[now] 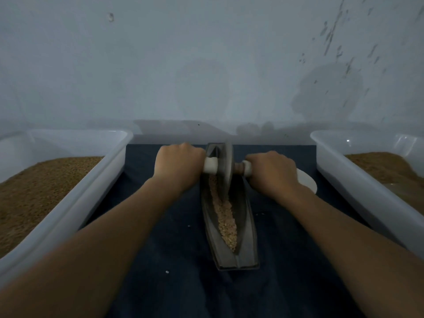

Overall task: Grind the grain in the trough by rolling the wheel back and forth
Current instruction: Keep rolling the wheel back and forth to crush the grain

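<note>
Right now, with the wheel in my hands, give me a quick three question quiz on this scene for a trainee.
1. True or false: the left hand and right hand each grip a handle of the wheel.
2. The wheel sits at the trough's: A near end, B middle, C far end?
3. How many white tubs flank the trough?
Key: 1 true. 2 C. 3 two, the left tub and the right tub.

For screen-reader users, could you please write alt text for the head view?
The left hand and right hand hold the wheel at the far end of a trough of grain. A left tub and right tub of brown granular material flank it.
</note>
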